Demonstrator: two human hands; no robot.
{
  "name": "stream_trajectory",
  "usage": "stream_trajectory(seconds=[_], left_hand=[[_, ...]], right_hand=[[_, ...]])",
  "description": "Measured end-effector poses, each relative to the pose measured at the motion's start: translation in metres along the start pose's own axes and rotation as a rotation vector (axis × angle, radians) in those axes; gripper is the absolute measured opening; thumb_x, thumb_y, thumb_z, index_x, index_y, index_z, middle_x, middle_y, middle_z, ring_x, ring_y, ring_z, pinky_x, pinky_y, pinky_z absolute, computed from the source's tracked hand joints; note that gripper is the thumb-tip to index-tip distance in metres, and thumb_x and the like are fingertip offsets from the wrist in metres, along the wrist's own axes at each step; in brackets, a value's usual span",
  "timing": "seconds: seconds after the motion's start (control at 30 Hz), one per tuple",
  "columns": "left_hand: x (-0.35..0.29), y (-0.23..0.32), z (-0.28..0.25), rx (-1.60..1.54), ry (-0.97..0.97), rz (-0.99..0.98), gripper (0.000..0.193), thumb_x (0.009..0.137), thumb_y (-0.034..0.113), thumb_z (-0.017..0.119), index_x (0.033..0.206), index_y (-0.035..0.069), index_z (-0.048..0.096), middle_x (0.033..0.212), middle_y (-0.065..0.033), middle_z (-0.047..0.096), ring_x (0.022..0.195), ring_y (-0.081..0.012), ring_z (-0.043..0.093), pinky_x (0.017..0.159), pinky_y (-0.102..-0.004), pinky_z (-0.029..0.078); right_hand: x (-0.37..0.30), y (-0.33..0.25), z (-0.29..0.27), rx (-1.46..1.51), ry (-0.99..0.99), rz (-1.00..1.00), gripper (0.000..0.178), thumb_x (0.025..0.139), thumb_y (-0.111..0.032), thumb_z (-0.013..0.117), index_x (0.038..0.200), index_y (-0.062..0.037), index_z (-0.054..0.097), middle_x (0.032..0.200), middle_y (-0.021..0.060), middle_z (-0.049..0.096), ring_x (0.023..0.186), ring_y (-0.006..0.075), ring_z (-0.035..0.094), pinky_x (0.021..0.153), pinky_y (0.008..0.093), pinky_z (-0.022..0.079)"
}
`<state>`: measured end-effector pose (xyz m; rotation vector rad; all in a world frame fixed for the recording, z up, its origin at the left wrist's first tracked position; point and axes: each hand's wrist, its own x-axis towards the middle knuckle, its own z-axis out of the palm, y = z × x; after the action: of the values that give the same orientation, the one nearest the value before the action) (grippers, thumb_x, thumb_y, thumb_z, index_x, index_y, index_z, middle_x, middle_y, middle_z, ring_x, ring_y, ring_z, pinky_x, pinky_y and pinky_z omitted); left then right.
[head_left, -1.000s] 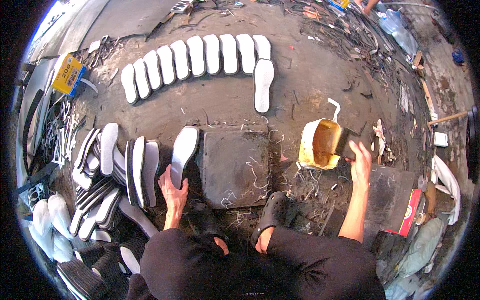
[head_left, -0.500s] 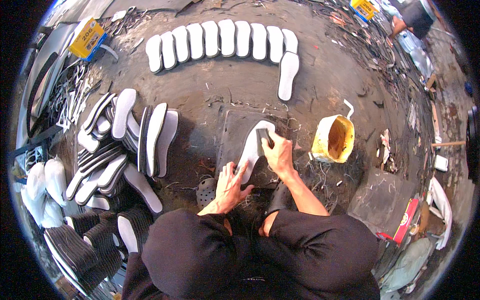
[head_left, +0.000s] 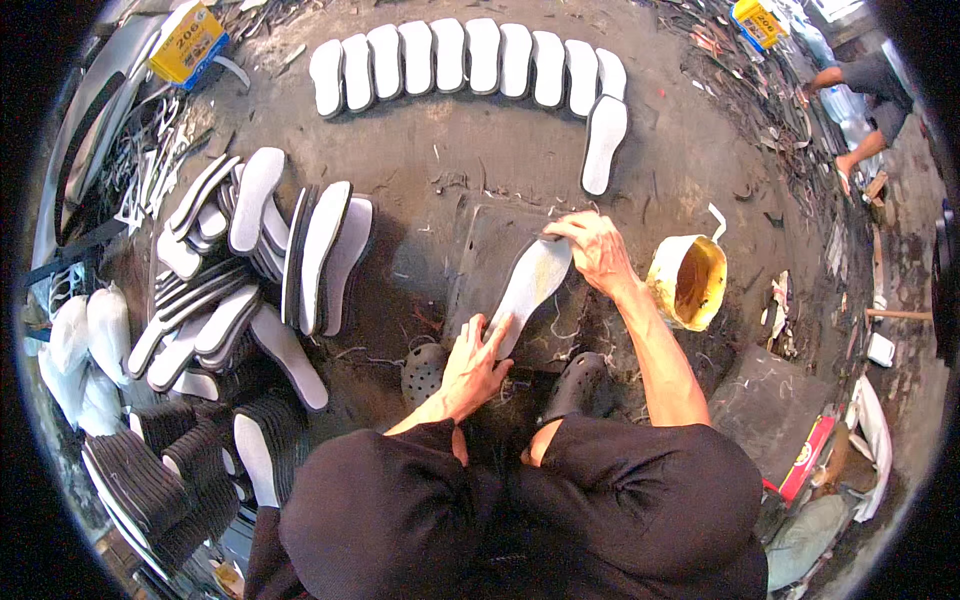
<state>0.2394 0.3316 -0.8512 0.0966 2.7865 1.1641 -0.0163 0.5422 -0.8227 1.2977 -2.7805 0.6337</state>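
Note:
A white-topped shoe insole with a dark edge lies slantwise on a dark flat board in front of me. Yellowish smears mark its upper face. My left hand rests on the insole's near end, fingers stretched and thumb apart. At the far end, my right hand is closed with bent fingers on a dark flat spreader, mostly hidden under the fingertips. Right of the board stands a cream-yellow pot, its inside coated with brownish-yellow stuff.
Several white insoles line up in a far row, with a single insole below its right end. A loose insole pile and dark stacks lie left. Another person's leg shows far right, beyond scraps.
My right hand has moved to the insole's far end with the spreader. Yellowish smears now show on the insole. The whole view has shifted slightly.

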Motion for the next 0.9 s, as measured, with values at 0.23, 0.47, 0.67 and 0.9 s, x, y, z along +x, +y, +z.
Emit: stream_trajectory(seconds=[0.23,0.47,0.67,0.9], left_hand=[[0.011,-0.003,0.000,-0.031,0.023,0.002,0.091,0.089,0.018,0.086,0.168,0.010,0.041,0.144,-0.0320,0.047,0.129,-0.0498,0.053,0.110,-0.0536,0.048],[0.021,-0.003,-0.001,-0.180,0.013,0.023,0.088,0.087,0.010,0.083,0.165,0.003,0.042,0.147,-0.0303,0.050,0.134,-0.0479,0.053,0.115,-0.0510,0.047],[0.013,-0.037,-0.005,-0.186,-0.026,0.047,0.078,0.086,0.005,0.078,0.159,0.000,0.048,0.152,-0.0248,0.053,0.142,-0.0441,0.052,0.122,-0.0481,0.045],[0.014,-0.004,0.012,-0.095,0.071,0.025,0.084,0.088,0.014,0.086,0.159,-0.004,0.044,0.149,-0.0278,0.050,0.135,-0.0467,0.052,0.118,-0.0492,0.046]], right_hand=[[-0.069,-0.068,0.007,0.060,-0.030,0.228,0.040,0.097,-0.001,0.062,0.132,-0.0137,0.077,0.109,0.0157,0.078,0.099,0.0383,0.074,0.091,0.0496,0.061],[-0.056,-0.036,0.021,0.018,0.147,0.404,0.031,0.101,-0.005,0.063,0.128,-0.0081,0.075,0.115,0.0181,0.078,0.104,0.0400,0.074,0.093,0.0481,0.060],[-0.124,-0.149,0.033,0.201,-0.040,0.229,0.035,0.094,-0.002,0.065,0.126,-0.0120,0.075,0.111,0.0150,0.078,0.101,0.0363,0.074,0.088,0.0487,0.061],[-0.005,-0.020,0.015,0.040,0.209,0.507,0.030,0.106,-0.017,0.056,0.125,-0.0044,0.075,0.109,0.0225,0.079,0.100,0.0439,0.076,0.087,0.0526,0.060]])
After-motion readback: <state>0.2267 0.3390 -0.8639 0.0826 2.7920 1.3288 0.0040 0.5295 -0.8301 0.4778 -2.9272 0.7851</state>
